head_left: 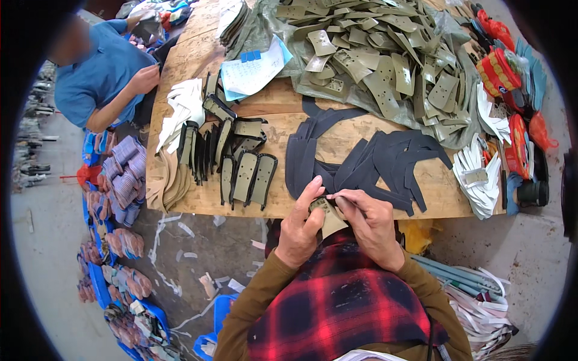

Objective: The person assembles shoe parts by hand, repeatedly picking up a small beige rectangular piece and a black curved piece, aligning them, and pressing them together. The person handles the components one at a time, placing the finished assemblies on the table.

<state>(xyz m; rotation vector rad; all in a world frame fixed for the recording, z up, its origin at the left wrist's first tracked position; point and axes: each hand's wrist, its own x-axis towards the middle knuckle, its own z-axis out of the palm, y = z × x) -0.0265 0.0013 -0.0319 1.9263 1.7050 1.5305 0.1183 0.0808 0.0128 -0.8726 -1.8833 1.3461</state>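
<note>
Between our two hands, just off the table's (192, 51) near edge and above our lap, is one olive plate (331, 222). It looks curved and smooth, lighter toward its flared lower end, with small openings near its upper end. Our left hand (300, 225) pinches its left side between thumb and fingers. Our right hand (368, 222) has thumb and forefinger drawn close together at its upper right corner; we cannot tell whether they grip the rim or only press it.

Beyond, to the right, lie black cut pieces (394, 159), too overlapped for us to count. To the left we count three dark-edged plates (245, 175) side by side, near a crowded group of similar ones. Farther out are one sheet of paper (253, 75), one great heap of olive plates (391, 66), three white stacks (477, 180), one at left and two at right, and one co-worker (105, 72) in blue.
</note>
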